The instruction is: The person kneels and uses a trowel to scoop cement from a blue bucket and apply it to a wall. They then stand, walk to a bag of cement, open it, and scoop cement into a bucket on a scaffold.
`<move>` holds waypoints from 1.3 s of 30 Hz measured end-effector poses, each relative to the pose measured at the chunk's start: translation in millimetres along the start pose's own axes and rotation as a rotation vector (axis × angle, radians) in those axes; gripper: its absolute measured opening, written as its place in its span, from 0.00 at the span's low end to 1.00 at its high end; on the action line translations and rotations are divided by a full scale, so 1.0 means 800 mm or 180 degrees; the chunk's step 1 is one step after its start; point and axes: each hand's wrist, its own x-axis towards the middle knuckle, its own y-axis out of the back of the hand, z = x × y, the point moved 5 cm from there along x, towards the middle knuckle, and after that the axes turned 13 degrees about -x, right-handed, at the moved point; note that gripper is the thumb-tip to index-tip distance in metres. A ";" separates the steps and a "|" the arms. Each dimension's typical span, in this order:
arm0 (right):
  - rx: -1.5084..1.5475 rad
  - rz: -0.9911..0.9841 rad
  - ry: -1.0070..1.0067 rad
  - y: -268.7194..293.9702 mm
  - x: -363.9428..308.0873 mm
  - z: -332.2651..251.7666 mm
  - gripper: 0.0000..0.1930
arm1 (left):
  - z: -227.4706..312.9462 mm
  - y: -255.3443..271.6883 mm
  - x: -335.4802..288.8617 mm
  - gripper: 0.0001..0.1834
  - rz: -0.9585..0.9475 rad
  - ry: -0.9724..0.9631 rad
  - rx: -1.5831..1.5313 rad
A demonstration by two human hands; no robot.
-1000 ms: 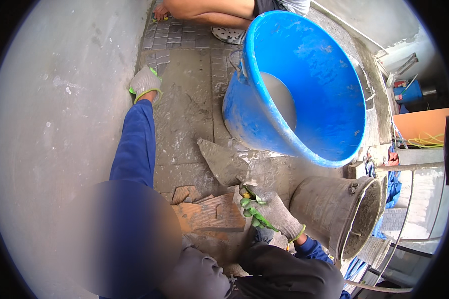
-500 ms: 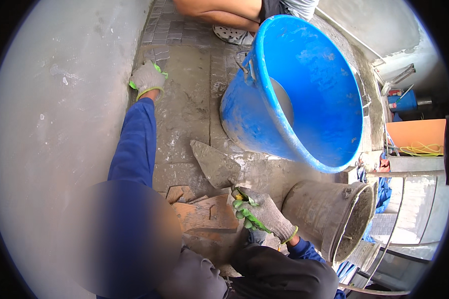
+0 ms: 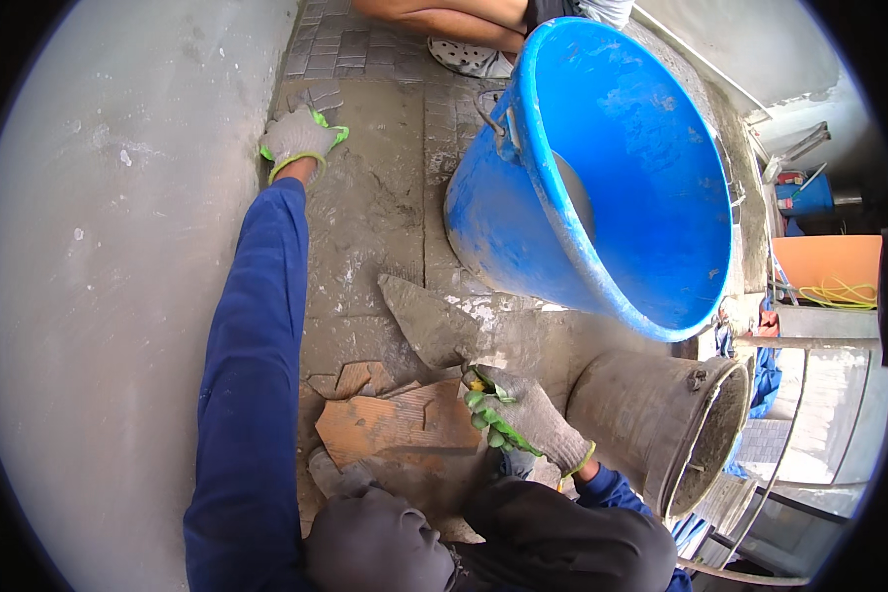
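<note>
At the foot of the wall, my left hand [image 3: 296, 138], in a grey and green glove, presses down at the edge of the paving. Its thumb is spread out, while most of its fingertips are hidden. Just beyond it lie grey tiles [image 3: 324, 96], and wet mortar [image 3: 370, 178] spreads beside it. My right hand [image 3: 523, 414], gloved alike, is closed round the handle of a trowel [image 3: 429, 321]. Mortar coats the trowel's pointed blade, which hangs over the floor. Broken brown tile pieces [image 3: 395, 424] lie near my knees.
A large blue tub [image 3: 483, 207] leans at the right of the mortar. Nearer me, a mortar-caked bucket [image 3: 627, 409] lies tilted. Another person's legs [image 3: 444, 18] are at the far end, by laid tiles [image 3: 331, 44]. The grey wall [image 3: 118, 296] runs along my left.
My left hand has shifted slightly but stays at the wall's foot. The view has moved a little, showing more of the brown tile pieces. My right hand still holds the trowel.
</note>
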 end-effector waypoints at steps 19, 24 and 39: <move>-0.0063 -0.0351 0.0230 -0.027 0.014 -0.018 0.20 | -0.125 -0.049 0.087 0.27 0.0356 0.0364 -0.0478; -0.0139 0.0003 0.0168 -0.006 0.003 -0.006 0.19 | 0.022 -0.034 -0.015 0.33 0.0373 0.0604 -0.0341; -0.0153 0.0094 -0.0095 -0.003 0.000 -0.005 0.19 | -0.008 -0.036 0.030 0.27 0.0240 0.0357 -0.0454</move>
